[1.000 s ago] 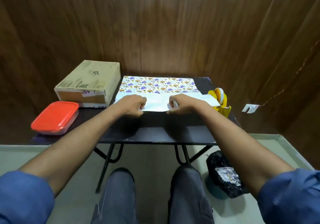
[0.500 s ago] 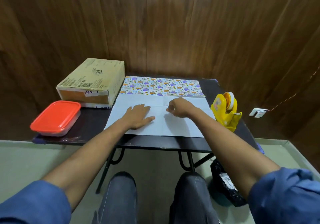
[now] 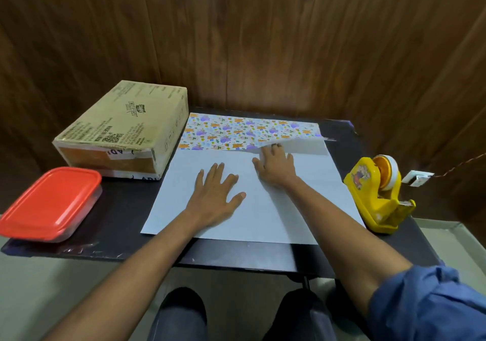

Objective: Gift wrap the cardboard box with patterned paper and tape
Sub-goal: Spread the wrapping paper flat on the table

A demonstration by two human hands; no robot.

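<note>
One thin, light, easily creased sheet of patterned wrapping paper (image 3: 247, 190), white side up on the dark tabletop (image 3: 123, 217); flattened under the spread left hand (image 3: 216, 196), far fold pinched by the right hand (image 3: 274, 165). Brown cardboard box (image 3: 123, 132), rigid, stands beside it, best taken by its sides.

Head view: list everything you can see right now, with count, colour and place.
cardboard box: one, tan, back left of table
patterned paper: one sheet, white side up, printed flap at the far edge, centre of table
tape dispenser: one, yellow, right edge of table
food container: one, red lid, front left of table
table: one, black, against the wall
wood wall: brown panels, behind table
left hand: flat on the paper
right hand: lifting the folded far flap
sleeves: blue, pushed up
</note>
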